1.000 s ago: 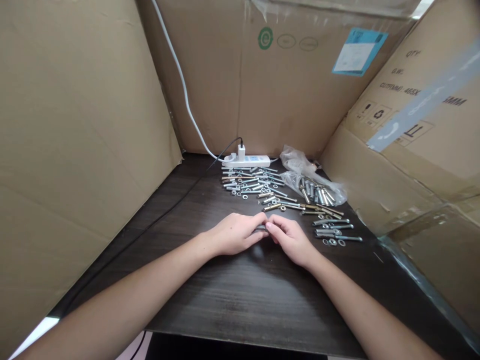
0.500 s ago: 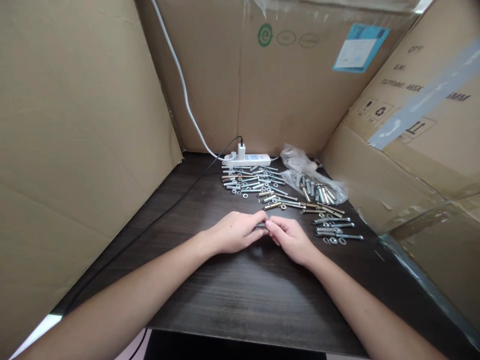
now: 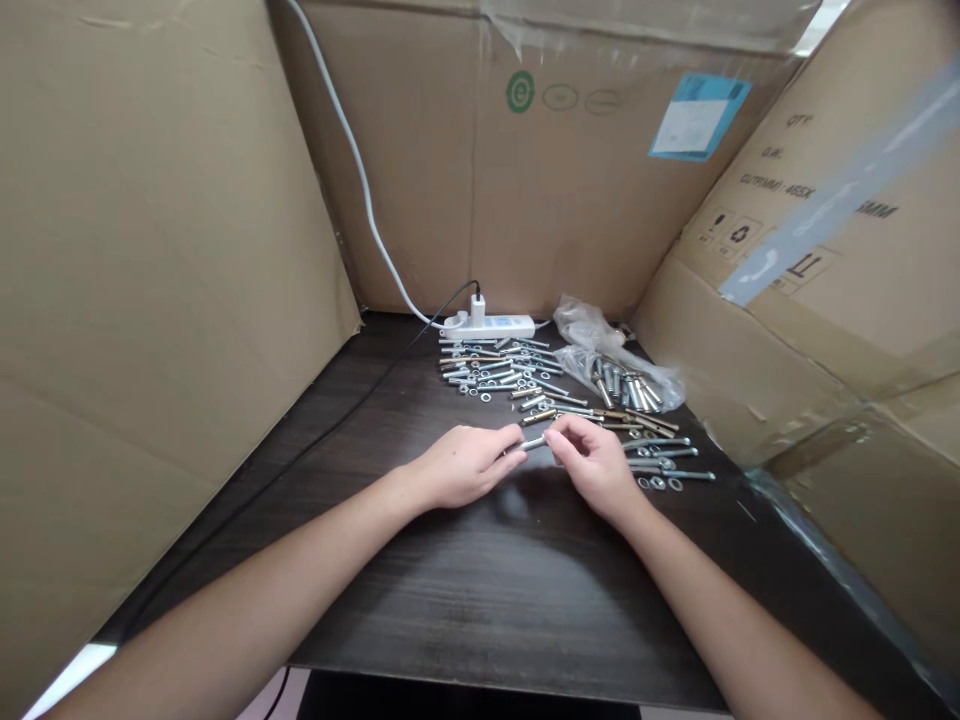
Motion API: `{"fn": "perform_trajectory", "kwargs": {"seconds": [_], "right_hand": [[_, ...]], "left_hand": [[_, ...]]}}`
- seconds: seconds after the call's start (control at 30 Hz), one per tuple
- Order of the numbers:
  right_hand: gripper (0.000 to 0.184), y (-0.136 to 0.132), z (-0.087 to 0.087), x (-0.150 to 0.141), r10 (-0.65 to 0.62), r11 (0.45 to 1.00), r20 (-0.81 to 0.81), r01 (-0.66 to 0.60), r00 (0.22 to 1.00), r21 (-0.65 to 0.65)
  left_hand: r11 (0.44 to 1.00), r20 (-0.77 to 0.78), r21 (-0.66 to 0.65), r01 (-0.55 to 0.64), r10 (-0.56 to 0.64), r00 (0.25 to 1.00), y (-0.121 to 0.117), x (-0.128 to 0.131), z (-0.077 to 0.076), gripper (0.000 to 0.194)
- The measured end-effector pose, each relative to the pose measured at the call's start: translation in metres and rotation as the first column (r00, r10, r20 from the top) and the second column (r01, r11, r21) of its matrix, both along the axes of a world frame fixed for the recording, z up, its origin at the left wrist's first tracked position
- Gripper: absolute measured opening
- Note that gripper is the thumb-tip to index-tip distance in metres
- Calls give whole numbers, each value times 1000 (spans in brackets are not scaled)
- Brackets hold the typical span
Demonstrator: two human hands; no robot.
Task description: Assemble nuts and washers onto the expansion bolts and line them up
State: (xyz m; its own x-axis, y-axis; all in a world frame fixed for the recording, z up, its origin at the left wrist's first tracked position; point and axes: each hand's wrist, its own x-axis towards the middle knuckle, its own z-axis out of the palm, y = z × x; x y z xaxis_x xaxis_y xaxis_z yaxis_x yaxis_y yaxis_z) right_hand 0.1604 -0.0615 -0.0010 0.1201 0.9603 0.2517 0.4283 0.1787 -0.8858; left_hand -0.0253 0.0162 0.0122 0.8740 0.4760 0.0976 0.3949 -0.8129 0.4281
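Between my two hands, just above the dark table, is a silver expansion bolt, its ends hidden by my fingers. My left hand is closed in a pinch around its left end. The fingertips of my right hand pinch its right end. Just beyond my hands lie several loose metal sleeves and bolts, silver and brassy, with small nuts and washers among them. Right of my right hand, a separate group of long bolts lies beside a few washers.
A clear plastic bag with more bolts lies at the back right. A white power strip with a plugged-in charger stands at the back. A black cable crosses the table's left side. Cardboard walls enclose three sides.
My hands have moved slightly apart, the right one shifting right, so more of the silver expansion bolt shows between them. The camera view has shifted a little.
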Motion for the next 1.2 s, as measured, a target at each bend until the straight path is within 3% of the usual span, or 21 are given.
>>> {"fn": "perform_trajectory", "kwargs": {"seconds": [0.17,0.4,0.53,0.6,0.67,0.7,0.73,0.9,1.07,1.2], "right_hand": [[18,1,-2,-10,96,995,-105,-93,990,31],[10,2,4,-17,-71,980,54,59,996,190],[17,15,12,26,-253,959,20,248,967,137],[21,25,14,63,-369,928,109,360,923,99],[25,33,15,100,-517,851,291,521,805,70],[26,37,15,117,-569,795,409,604,714,52],[25,40,14,130,-588,767,449,640,673,45],[26,48,-2,157,-629,702,522,710,576,62],[28,46,-20,163,-590,732,562,678,580,68],[28,43,-22,170,-562,752,591,655,579,74]], "left_hand": [[996,47,-92,16,-12,999,1,4,-8,24],[990,62,-138,41,-32,998,-1,6,-6,33],[989,106,-148,10,6,994,6,0,-4,31],[988,124,-151,-23,42,991,12,-3,-4,30],[989,126,-144,-30,48,991,16,-5,-4,28],[990,124,-137,-27,44,991,17,-6,-4,27],[991,121,-129,-22,38,992,18,-7,-4,26],[996,101,-89,-19,28,994,19,-7,-3,23],[997,89,-77,-13,20,996,22,-6,-6,23],[997,80,-80,-19,26,996,24,-4,-9,23]]}}
